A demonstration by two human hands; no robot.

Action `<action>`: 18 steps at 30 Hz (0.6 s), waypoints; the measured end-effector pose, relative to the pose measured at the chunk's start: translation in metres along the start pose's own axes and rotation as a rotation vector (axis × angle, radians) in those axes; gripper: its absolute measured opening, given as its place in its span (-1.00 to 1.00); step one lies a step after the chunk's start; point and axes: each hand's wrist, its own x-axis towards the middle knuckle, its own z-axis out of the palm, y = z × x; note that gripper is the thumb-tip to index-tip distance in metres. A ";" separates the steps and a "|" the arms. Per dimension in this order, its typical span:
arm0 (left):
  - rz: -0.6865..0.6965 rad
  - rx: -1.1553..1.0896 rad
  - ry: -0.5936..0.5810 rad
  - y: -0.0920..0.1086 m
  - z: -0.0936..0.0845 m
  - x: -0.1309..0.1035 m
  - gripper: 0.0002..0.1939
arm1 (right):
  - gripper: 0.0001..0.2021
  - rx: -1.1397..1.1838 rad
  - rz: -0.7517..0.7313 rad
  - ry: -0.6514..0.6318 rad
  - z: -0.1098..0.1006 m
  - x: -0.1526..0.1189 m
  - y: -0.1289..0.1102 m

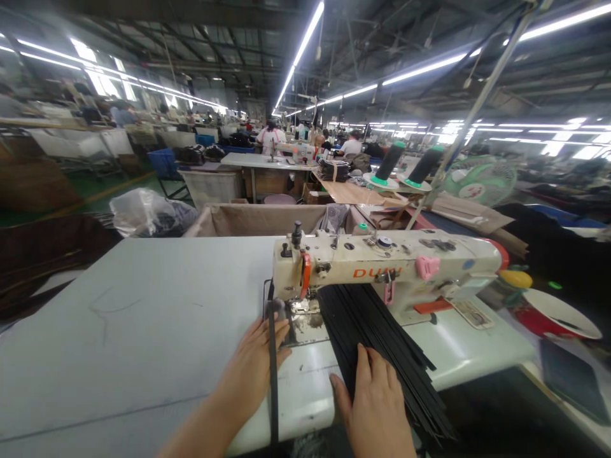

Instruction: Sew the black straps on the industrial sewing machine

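My left hand [255, 362] lies on the sewing machine's bed, left of the needle plate [308, 321], fingers stretched out and thumb apart. A narrow black strip [273, 394] runs lengthwise across that hand, from beside the machine head down over the table's front edge. To the right, my right hand [379, 404] rests on a bundle of long black strips [372, 331], its thumb spread from the fingers. The bundle passes under the arm of the white sewing machine [396, 264] and hangs toward the front. Whether the fingertips pinch any single strip is not visible.
The pale tabletop [157, 318] extends left. Behind it stand a fabric-lined bin [258, 219] and a clear plastic bag [147, 213]. Black thread cones [389, 162], a green fan [482, 178] and a phone-like dark slab [573, 378] are at right. Other people sit farther back.
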 end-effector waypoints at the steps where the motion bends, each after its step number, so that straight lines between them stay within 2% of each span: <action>1: -0.005 0.003 -0.014 0.001 -0.001 0.001 -0.57 | -0.38 0.006 -0.006 0.001 0.000 0.001 0.000; 4: -0.013 0.002 -0.037 0.003 -0.003 0.003 -0.56 | -0.40 0.015 -0.024 0.003 -0.001 0.002 0.002; 12: -0.037 -0.047 0.019 0.001 0.001 0.006 -0.54 | -0.38 -0.030 -0.102 0.061 0.002 0.002 0.011; 18: -0.059 -0.045 0.013 0.001 0.002 0.008 -0.52 | -0.43 -0.045 -0.123 0.086 0.004 0.005 0.013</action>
